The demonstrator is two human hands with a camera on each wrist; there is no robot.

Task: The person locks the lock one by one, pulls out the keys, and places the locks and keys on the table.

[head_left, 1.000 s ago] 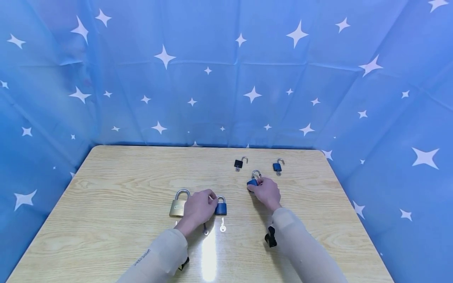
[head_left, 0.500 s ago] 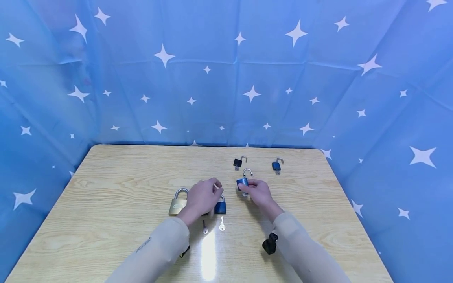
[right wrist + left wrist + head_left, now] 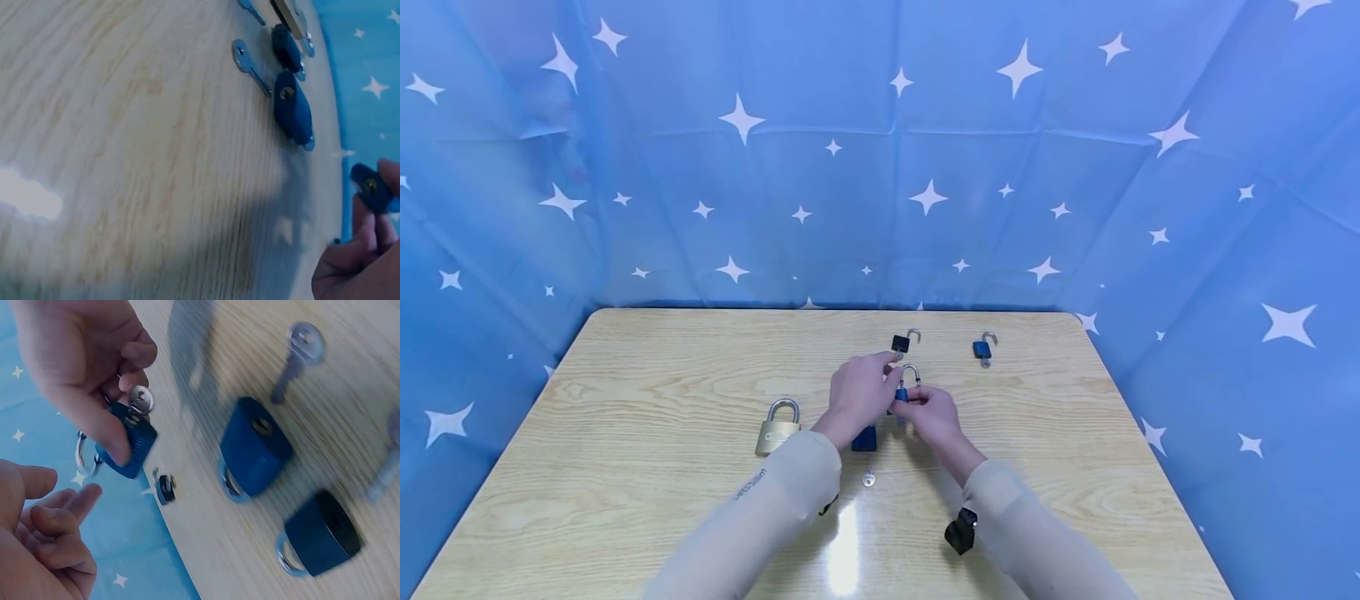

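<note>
- The right hand (image 3: 931,414) pinches a small blue padlock (image 3: 901,394) between thumb and fingers, lifted just above the wooden table (image 3: 647,375) near its middle; the left wrist view shows a silver key (image 3: 140,399) sitting in the lock's underside, right at the fingertips.
- The left hand (image 3: 859,392) is just beside that padlock on its left, fingers loosely curled toward the shackle (whether they actually touch it cannot be told from the head view); in the left wrist view these fingers (image 3: 50,525) are apart from the lock and hold nothing.
- Directly under the left wrist lies a second blue padlock (image 3: 864,438) flat on the table, with a loose key (image 3: 868,479) just in front of it.
- To the left, well apart from the hands, a larger brass padlock (image 3: 776,431) lies with its shackle pointing away.
- Beyond the hands sit a black padlock (image 3: 901,342) and another blue padlock (image 3: 982,349), both with shackles swung open.
- Blue fabric with white stars (image 3: 880,158) walls in the table on three sides.
</note>
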